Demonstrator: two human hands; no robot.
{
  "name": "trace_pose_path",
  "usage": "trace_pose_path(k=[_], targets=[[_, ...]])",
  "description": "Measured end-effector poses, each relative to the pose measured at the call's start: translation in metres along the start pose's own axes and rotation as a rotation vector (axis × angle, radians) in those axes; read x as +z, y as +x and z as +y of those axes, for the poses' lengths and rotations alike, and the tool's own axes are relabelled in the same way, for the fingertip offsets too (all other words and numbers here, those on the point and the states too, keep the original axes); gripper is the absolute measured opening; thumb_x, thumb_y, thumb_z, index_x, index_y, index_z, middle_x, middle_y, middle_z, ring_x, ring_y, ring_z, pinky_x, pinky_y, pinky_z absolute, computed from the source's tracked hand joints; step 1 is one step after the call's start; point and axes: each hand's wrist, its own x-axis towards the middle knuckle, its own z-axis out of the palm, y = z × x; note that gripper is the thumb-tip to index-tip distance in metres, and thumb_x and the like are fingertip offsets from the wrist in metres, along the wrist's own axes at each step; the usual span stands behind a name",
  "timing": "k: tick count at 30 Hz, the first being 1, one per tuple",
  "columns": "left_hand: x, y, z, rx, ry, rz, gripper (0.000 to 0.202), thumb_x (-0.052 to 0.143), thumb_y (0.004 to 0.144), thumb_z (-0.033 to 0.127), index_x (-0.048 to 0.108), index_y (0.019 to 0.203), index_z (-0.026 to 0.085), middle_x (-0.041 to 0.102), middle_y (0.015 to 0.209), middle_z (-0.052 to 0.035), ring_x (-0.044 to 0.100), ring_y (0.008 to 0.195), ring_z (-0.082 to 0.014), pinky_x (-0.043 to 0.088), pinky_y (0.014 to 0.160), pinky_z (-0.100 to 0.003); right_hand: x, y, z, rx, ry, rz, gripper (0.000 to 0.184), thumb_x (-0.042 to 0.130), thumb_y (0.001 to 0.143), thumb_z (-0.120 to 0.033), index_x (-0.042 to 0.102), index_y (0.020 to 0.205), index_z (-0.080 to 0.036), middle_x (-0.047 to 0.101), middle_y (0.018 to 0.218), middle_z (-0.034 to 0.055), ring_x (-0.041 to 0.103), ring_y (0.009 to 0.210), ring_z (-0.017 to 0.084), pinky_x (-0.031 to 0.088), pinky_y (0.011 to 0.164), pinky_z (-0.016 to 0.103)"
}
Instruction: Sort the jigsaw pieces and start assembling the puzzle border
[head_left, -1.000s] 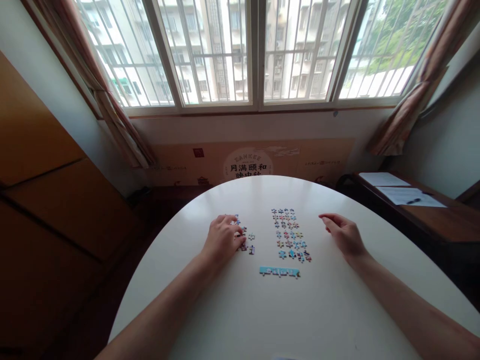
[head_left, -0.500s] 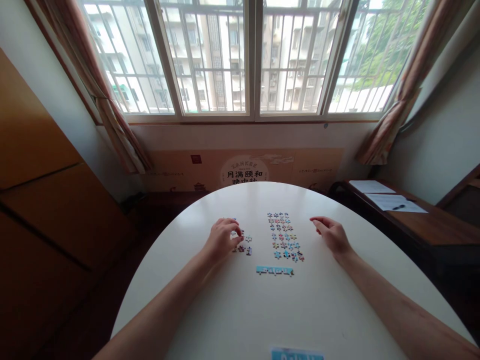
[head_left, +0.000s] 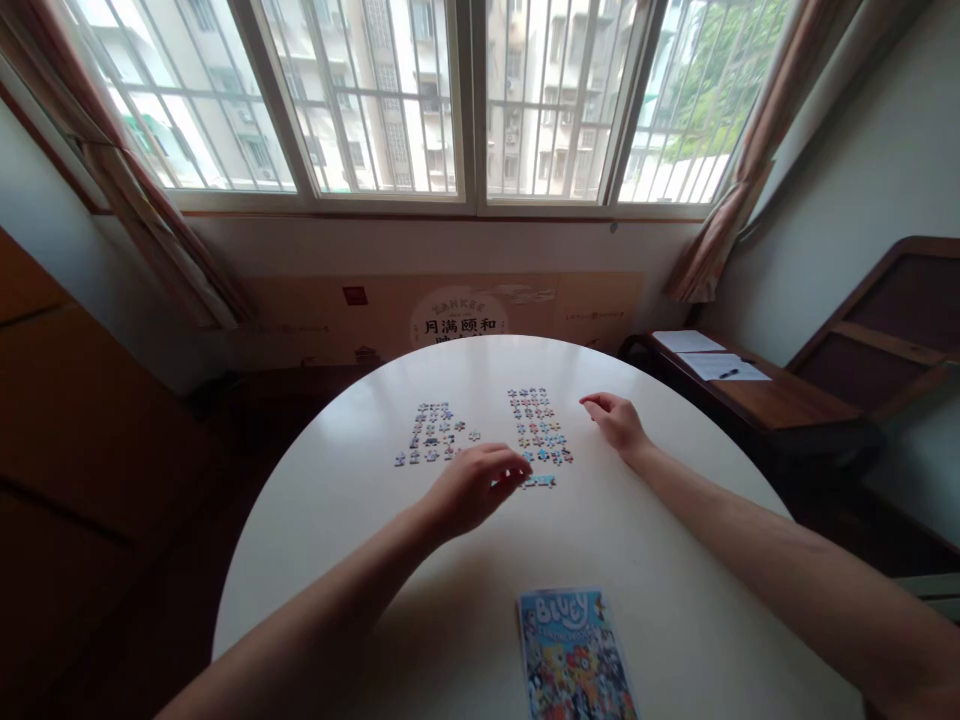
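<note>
On the round white table (head_left: 420,620), my left hand (head_left: 478,487) hovers with its fingertips pinched together at the left end of a short blue strip of joined puzzle pieces (head_left: 541,481). Whatever the fingers hold is too small to see. A group of loose puzzle pieces (head_left: 433,437) lies to the hand's far left. A second, tidier block of loose pieces (head_left: 538,427) sits just beyond the strip. My right hand (head_left: 618,420) rests on the table to the right of that block, fingers loosely bent, holding nothing.
A colourful cartoon picture card (head_left: 574,655) lies near the table's front edge. A dark wooden side table with papers and a pen (head_left: 709,365) stands at the right. A printed cardboard panel (head_left: 450,315) leans under the barred window, with curtains on both sides.
My left hand has left the left group of pieces and moved right to the blue strip. The view has tilted down, bringing the picture card into sight. The right hand has stayed put.
</note>
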Motion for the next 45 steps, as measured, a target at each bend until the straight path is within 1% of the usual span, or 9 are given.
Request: trace_pose_path(k=[5,10,13,18,21,27,30,38,45], targets=[[0.026,-0.004,0.001,-0.042,-0.152,-0.109,0.02,0.058,0.091,0.012,0.076,0.097,0.018,0.076,0.089,-0.0048,0.069,0.074,-0.0129,0.055,0.071,-0.025,-0.002,-0.013,-0.002,-0.044,-0.025,-0.042,0.032,0.064,0.076,-0.044,0.078,0.085,-0.017,0.07,0.071,0.0043,0.058,0.065,0.018,0.045,0.062,0.03],[0.032,-0.006,-0.007,-0.141,-0.19,-0.13,0.026,0.059,0.085,0.007,0.076,0.102,0.018,0.077,0.086,-0.0033,0.071,0.073,-0.0124,0.057,0.073,-0.025,-0.006,-0.014,-0.003,-0.07,0.003,0.047,0.038,0.057,0.084,-0.045,0.076,0.095,-0.014,0.069,0.072,0.006,0.058,0.063,0.018,0.045,0.058,0.03],[0.036,-0.006,-0.01,-0.139,-0.141,-0.144,0.027,0.061,0.082,0.005,0.076,0.101,0.018,0.078,0.085,-0.0025,0.072,0.072,-0.0126,0.058,0.073,-0.024,-0.009,-0.018,-0.009,-0.132,-0.006,0.037,0.036,0.056,0.087,-0.043,0.076,0.096,-0.014,0.069,0.072,0.0056,0.057,0.062,0.017,0.044,0.058,0.03],[0.033,-0.006,-0.005,-0.029,0.041,-0.128,0.024,0.062,0.085,0.008,0.075,0.103,0.019,0.077,0.098,-0.0067,0.071,0.083,-0.0166,0.059,0.076,-0.03,-0.021,-0.036,-0.04,-0.303,-0.063,-0.123,0.019,0.065,0.085,-0.032,0.078,0.091,-0.019,0.074,0.084,0.0052,0.058,0.065,0.015,0.048,0.065,0.031],[0.022,-0.003,-0.004,0.03,0.176,-0.085,0.02,0.056,0.095,0.015,0.074,0.104,0.02,0.075,0.102,-0.0071,0.069,0.088,-0.018,0.058,0.077,-0.034,-0.031,-0.045,-0.064,-0.57,-0.153,-0.24,0.018,0.06,0.091,-0.024,0.076,0.097,-0.018,0.071,0.079,0.0037,0.055,0.061,0.013,0.046,0.06,0.028],[0.007,0.0,-0.019,0.057,0.294,-0.046,0.016,0.058,0.096,0.017,0.073,0.096,0.02,0.074,0.099,-0.0045,0.064,0.089,-0.0186,0.055,0.078,-0.035,-0.032,-0.069,-0.096,-0.79,-0.243,-0.701,0.017,0.059,0.094,-0.021,0.075,0.1,-0.022,0.072,0.083,0.0019,0.062,0.07,0.013,0.048,0.065,0.027],[0.008,-0.001,-0.027,0.077,0.299,-0.071,0.015,0.058,0.095,0.018,0.073,0.097,0.021,0.073,0.104,-0.0049,0.064,0.095,-0.0195,0.054,0.083,-0.036,-0.023,-0.082,-0.099,-0.824,-0.342,-0.842,0.016,0.06,0.095,-0.022,0.075,0.102,-0.025,0.073,0.088,0.0007,0.063,0.073,0.013,0.046,0.067,0.028],[0.011,0.001,-0.027,0.101,0.319,-0.094,0.018,0.056,0.096,0.02,0.074,0.097,0.021,0.072,0.109,-0.0057,0.063,0.101,-0.0208,0.052,0.089,-0.039,-0.009,-0.097,-0.102,-0.874,-0.483,-0.923,0.014,0.06,0.092,-0.019,0.073,0.088,-0.023,0.073,0.094,0.001,0.063,0.081,0.015,0.038,0.064,0.029],[0.01,0.002,-0.023,0.157,0.346,-0.123,0.022,0.053,0.097,0.021,0.075,0.097,0.022,0.073,0.106,-0.0052,0.063,0.099,-0.021,0.053,0.086,-0.037,-0.011,-0.096,-0.105,-0.782,-0.491,-0.927,0.017,0.061,0.089,-0.015,0.076,0.086,-0.024,0.075,0.095,-0.0018,0.066,0.082,0.014,0.041,0.067,0.028]])
